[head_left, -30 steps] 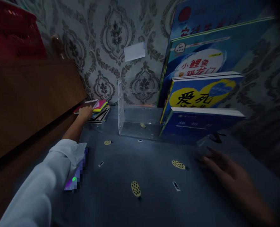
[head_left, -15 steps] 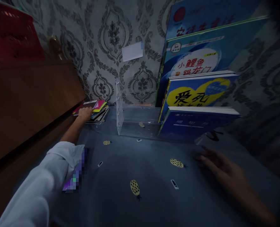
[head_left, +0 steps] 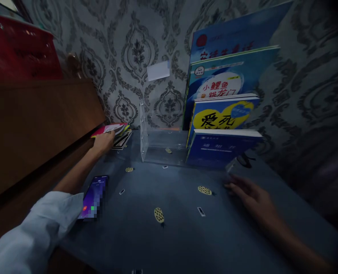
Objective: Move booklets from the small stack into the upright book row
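Left hand [head_left: 103,143] on the far-left stack of booklets [head_left: 123,140], fingers curled over the top; whether they pinch, can't tell. Right hand [head_left: 253,196] loosely spread, near right. Centre-right, clear, glossy rack [head_left: 143,146] props stiff blue books [head_left: 210,154] upright, tiered seemingly so covers show.

Left hand [head_left: 103,142] reaching forward, fingers curled — right hand [head_left: 250,192] low, fingers loosely bent

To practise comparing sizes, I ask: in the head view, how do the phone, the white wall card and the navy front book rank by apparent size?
1. Navy front book
2. Phone
3. White wall card
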